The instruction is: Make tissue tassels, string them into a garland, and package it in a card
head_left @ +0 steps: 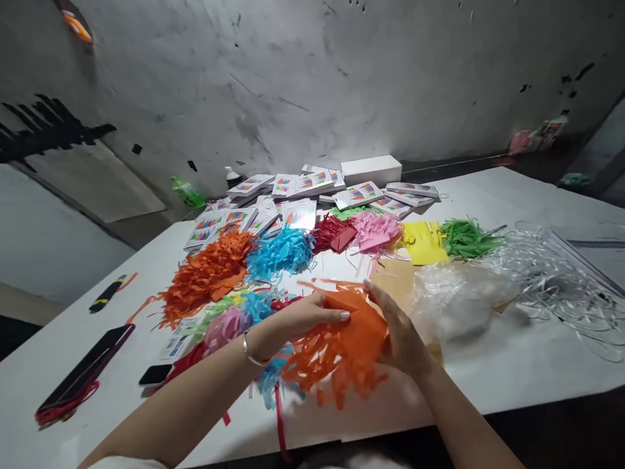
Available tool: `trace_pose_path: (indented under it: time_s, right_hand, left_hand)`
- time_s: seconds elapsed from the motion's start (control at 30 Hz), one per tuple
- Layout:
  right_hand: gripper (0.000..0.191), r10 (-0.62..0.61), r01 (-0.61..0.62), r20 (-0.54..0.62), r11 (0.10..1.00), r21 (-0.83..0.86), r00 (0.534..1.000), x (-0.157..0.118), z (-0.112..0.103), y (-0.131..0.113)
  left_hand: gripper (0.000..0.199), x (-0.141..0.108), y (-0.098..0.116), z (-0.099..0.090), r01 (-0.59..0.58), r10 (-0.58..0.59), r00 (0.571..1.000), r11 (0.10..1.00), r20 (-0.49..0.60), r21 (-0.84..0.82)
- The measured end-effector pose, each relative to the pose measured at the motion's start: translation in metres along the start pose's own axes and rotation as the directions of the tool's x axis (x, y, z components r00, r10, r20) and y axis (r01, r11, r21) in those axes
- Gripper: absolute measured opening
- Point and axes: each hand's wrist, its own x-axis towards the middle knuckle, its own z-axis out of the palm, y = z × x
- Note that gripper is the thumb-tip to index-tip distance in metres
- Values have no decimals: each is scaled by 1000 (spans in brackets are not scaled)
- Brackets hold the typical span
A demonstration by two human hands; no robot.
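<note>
Between my hands is a piece of orange fringed tissue paper [364, 329], its cut strips hanging down toward the table's front edge. My left hand [312, 314] grips its upper left side, thumb lying over the paper. On the right edge, my right hand [401, 329] is closed around it, with some fingers hidden behind. Under my left forearm, a multicoloured row of fringed paper [232, 326] in pink, green, blue and red lies on the white table. A larger orange fringed pile [209, 270] and a blue fringed pile [283, 254] lie beyond my left hand.
Red [334, 233], pink [375, 231], yellow [424, 242] and green fringed bundles [469, 240] line the middle. Printed boxes [312, 184] are heaped at the back. Clear plastic [459, 296] and silver strands [551, 280] lie right; a dark phone-like object [88, 368] and a cutter [107, 294] left.
</note>
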Motion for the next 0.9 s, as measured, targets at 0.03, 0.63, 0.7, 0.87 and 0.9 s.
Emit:
trace_pose_path:
  time_s: [0.03,0.63,0.7,0.87,0.9]
  right_hand:
    - [82,100,-100,78,995,-10,992,-7,0,8]
    - [75,125,-57,294,972,-228,948,-18,-69,44]
    - [84,54,-18,288,992,-126,956,-13,-48,14]
    - [57,71,-71,-26,997,-20,997,-7,-14,-3]
    - [52,59,-60,-75,998,-15,995,-5,-13,-2]
  left_hand:
    - [30,0,-4,-2,-4,3,1000,999,-30,-45]
    - [34,32,-24,10,56,-64,997,984,-44,-171]
    - [36,33,-22,13,52,-55,998,984,-13,-168]
    - [42,30,-28,14,73,-63,997,964,48,-256]
    - [47,28,-33,14,79,-65,996,948,57,-309]
